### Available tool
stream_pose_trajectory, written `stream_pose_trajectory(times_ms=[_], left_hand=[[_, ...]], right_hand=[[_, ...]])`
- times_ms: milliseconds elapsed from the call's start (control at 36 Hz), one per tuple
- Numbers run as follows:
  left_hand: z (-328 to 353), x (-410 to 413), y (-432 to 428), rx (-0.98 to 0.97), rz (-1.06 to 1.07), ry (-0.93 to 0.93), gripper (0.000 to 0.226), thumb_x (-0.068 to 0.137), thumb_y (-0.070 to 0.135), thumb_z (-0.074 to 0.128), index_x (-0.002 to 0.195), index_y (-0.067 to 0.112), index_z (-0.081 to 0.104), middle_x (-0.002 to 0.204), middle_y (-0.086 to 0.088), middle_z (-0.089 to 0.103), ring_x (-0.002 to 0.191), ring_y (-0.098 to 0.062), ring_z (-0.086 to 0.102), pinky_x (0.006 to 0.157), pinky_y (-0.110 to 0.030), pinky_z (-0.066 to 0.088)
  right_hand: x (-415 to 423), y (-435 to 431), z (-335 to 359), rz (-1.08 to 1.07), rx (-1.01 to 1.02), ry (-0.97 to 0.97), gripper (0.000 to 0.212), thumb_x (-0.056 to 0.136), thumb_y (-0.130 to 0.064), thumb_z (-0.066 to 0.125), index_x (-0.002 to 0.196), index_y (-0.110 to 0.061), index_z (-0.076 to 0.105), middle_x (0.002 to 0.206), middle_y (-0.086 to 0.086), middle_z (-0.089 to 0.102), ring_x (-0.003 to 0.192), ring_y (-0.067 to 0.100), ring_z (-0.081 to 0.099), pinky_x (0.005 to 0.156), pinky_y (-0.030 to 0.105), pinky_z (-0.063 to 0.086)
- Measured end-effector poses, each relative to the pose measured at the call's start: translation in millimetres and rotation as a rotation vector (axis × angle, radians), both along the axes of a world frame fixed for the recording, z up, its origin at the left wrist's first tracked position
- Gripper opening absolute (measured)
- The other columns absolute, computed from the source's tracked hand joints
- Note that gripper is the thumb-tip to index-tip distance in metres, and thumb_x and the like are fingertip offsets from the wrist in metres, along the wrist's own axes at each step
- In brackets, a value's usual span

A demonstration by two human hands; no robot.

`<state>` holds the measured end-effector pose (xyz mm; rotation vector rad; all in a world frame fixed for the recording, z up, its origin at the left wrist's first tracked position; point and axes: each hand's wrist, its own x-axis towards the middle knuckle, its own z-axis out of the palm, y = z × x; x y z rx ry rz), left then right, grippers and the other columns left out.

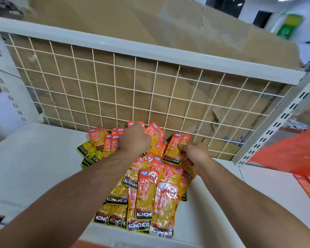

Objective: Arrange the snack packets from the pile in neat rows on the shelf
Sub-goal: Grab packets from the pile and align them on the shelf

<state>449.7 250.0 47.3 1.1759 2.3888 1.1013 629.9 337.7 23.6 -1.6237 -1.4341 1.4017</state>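
White metal shelf board (34, 158), backed by a white wire grid panel (115, 83) with flattened brown corrugated cardboard (150, 33) standing behind it. Slotted white uprights (274, 126) flank the bay, and blurred orange packaging (284, 154) intrudes at right. One pile of glossy orange-and-yellow snack packets (150, 194), marked KONCHEW, lies on the board from front edge to grid; they overlap, well over twenty, exact count unreadable. Two bare hands work the pile's rear. Left hand (135, 138): fingers curled in a fist around the tops of packets standing by the grid. Right hand (193, 153): thumb and fingers pinching the right edge of one upright packet (174, 149).
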Motion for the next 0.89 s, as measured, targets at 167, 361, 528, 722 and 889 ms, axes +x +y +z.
stream_pose_trajectory(times_ms=[167, 361, 528, 722, 889], left_hand=[[2.8, 23.6, 5.4, 0.041, 0.021, -0.21, 0.023, 0.08, 0.01, 0.061, 0.102, 0.017, 0.063, 0.105, -0.004, 0.067, 0.1, -0.028, 0.062, 0.081, -0.032, 0.051], [-1.2, 81.7, 5.5, 0.054, -0.067, -0.255, 0.018, 0.077, 0.004, 0.063, 0.078, 0.02, 0.057, 0.078, 0.007, 0.058, 0.082, -0.023, 0.06, 0.073, -0.031, 0.051], [-5.7, 155.9, 3.7, 0.031, -0.224, -0.331, 0.02, 0.071, -0.004, 0.063, 0.069, 0.015, 0.066, 0.061, 0.004, 0.063, 0.058, -0.017, 0.057, 0.05, -0.021, 0.041], [-21.4, 265.8, 8.4, 0.001, -0.259, -0.478, 0.019, 0.063, -0.005, 0.067, 0.07, 0.012, 0.068, 0.064, -0.005, 0.068, 0.061, -0.023, 0.065, 0.061, -0.037, 0.057], [-32.0, 371.4, 2.0, -0.028, -0.278, -0.562, 0.021, 0.064, -0.007, 0.066, 0.069, 0.013, 0.067, 0.067, -0.004, 0.068, 0.065, -0.023, 0.064, 0.064, -0.037, 0.054]], right_hand=[[28.5, -19.0, 7.7, 0.133, -0.024, 0.058, 0.018, 0.097, -0.024, 0.061, 0.083, -0.014, 0.054, 0.047, 0.006, 0.046, 0.037, 0.015, 0.035, 0.037, 0.018, 0.023], [82.7, -34.7, 16.2, 0.169, 0.034, 0.054, 0.011, 0.094, -0.006, 0.06, 0.086, -0.013, 0.059, 0.06, 0.009, 0.06, 0.044, 0.014, 0.052, 0.043, 0.02, 0.037], [158.7, -43.1, 18.1, 0.152, 0.057, 0.005, 0.031, 0.091, 0.002, 0.063, 0.071, -0.013, 0.045, 0.053, 0.011, 0.053, 0.043, 0.017, 0.045, 0.04, 0.021, 0.036], [273.0, -52.5, 10.6, 0.104, 0.099, -0.079, 0.037, 0.092, -0.007, 0.066, 0.064, -0.017, 0.044, 0.055, 0.014, 0.055, 0.033, 0.015, 0.046, 0.04, 0.021, 0.029], [379.4, -66.7, 0.1, 0.023, 0.046, -0.077, 0.027, 0.093, -0.009, 0.06, 0.076, -0.017, 0.041, 0.048, 0.011, 0.053, 0.041, 0.021, 0.06, 0.034, 0.018, 0.035]])
